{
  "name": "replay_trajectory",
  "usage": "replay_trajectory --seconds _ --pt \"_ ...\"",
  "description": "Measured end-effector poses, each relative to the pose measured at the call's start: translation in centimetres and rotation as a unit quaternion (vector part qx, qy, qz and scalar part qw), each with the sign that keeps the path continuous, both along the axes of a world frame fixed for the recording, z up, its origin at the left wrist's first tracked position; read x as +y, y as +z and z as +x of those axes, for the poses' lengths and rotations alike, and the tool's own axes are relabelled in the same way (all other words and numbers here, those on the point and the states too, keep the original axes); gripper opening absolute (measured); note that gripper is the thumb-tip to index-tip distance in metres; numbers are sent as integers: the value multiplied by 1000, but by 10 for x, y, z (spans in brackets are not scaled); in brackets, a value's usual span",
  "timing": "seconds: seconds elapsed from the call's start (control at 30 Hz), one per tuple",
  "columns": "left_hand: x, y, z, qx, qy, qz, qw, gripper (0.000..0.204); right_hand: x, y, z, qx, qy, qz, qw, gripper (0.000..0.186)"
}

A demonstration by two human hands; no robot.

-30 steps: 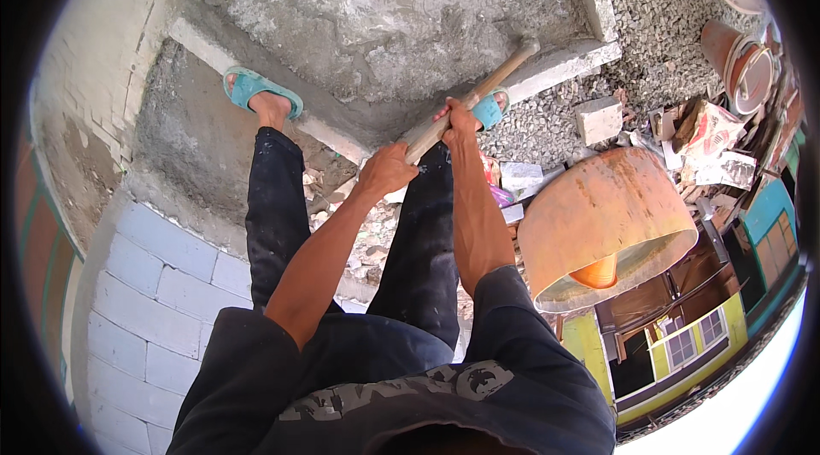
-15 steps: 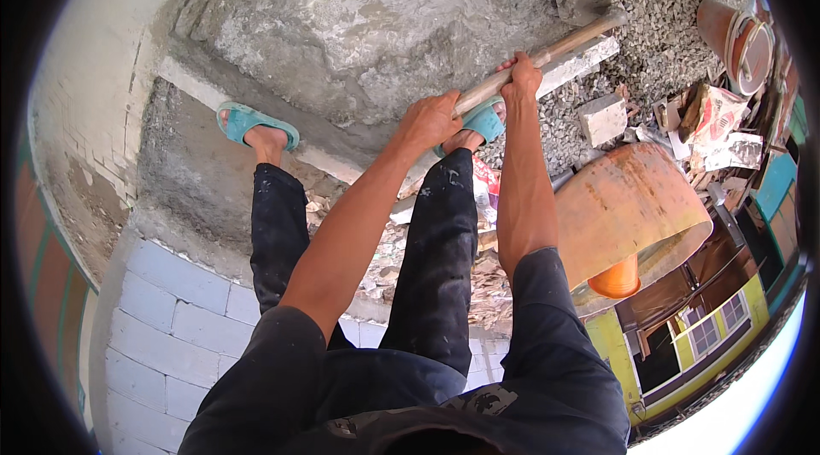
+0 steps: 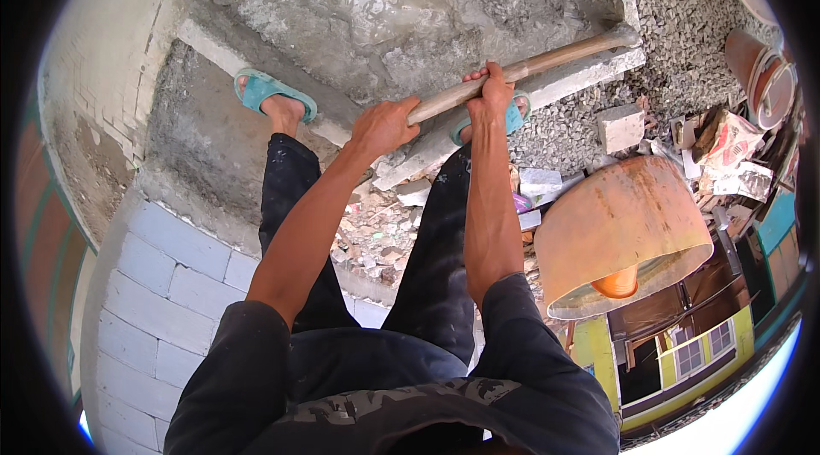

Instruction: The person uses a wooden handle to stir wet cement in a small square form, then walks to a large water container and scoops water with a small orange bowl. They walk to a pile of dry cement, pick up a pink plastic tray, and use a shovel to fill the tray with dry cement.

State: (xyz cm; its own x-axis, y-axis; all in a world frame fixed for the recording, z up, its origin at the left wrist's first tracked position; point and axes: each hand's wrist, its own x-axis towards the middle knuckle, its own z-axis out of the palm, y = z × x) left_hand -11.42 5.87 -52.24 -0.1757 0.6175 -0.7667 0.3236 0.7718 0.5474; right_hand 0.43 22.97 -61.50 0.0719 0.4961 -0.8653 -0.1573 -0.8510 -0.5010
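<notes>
Both my hands grip a long wooden tool handle that slants up to the right. My left hand holds its near end; my right hand holds it a little further along. The handle's far end reaches into a bed of wet grey mortar enclosed by a low concrete border; the tool's head is hard to make out. My feet in teal sandals stand on the border, the right sandal under my right hand.
A large orange drum stands at the right, over rubble. Grey gravel lies beyond the border, with a concrete block, bags and buckets. A white block wall drops away at the lower left.
My arms have stretched forward and the handle has swung out to the right, its far end now reaching deeper into the mortar. The view has tilted down with the push.
</notes>
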Motion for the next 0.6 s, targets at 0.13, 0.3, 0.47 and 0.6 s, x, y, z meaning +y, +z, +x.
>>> replay_trajectory --seconds 0.13,0.3,0.47,0.6 --pt "55 -38 27 -54 61 64 995 37 69 -20 18 -51 50 48 996 12" --pt "105 -35 50 -73 99 37 992 35 127 -59 53 -95 71 -79 990 17" --pt "38 -1 39 -62 94 -4 994 31 40 -50 44 -68 95 -114 987 23" --pt "-42 6 5 -48 13 -29 998 37 -49 -10 10 -24 10 -84 996 11"
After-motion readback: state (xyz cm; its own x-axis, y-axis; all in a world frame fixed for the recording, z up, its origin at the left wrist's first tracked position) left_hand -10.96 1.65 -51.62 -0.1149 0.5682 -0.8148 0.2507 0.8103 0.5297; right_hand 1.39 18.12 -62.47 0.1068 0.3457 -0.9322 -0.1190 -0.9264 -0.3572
